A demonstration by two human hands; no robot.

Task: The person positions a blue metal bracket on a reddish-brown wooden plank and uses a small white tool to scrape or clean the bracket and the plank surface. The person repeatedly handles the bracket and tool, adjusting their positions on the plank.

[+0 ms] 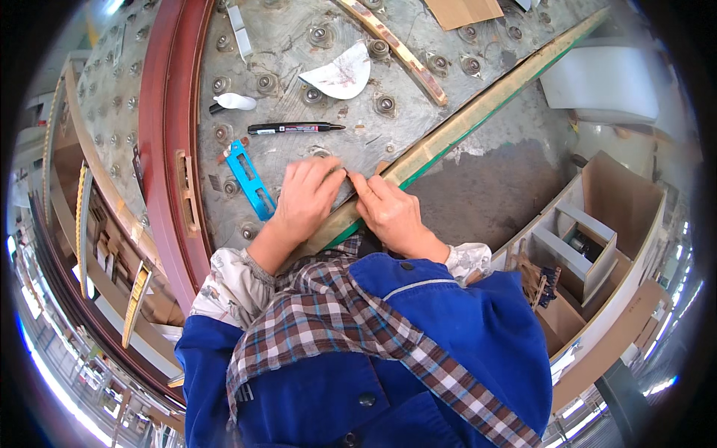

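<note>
My left hand [306,193] and my right hand [393,212] meet above the near edge of the metal table [287,93]. The right fingers pinch a small thin dark piece, too small to name. Curled and somewhat blurred, the left fingers come together against it; what they grip is hidden. Left of my left hand lies a blue slotted plate [250,181]. Beyond both hands is a black marker [293,128]. A long dark-red wooden profile [173,134] runs along the left, with a slotted cutout piece [188,193] at its inner side.
Roller balls stud the table; a green-edged wooden rail [478,112] borders it. A small white bottle [234,101], a stained white disc [345,72], a wooden strip [399,52] and cardboard [464,10] lie farther off. A compartmented box [624,196] stands at the right.
</note>
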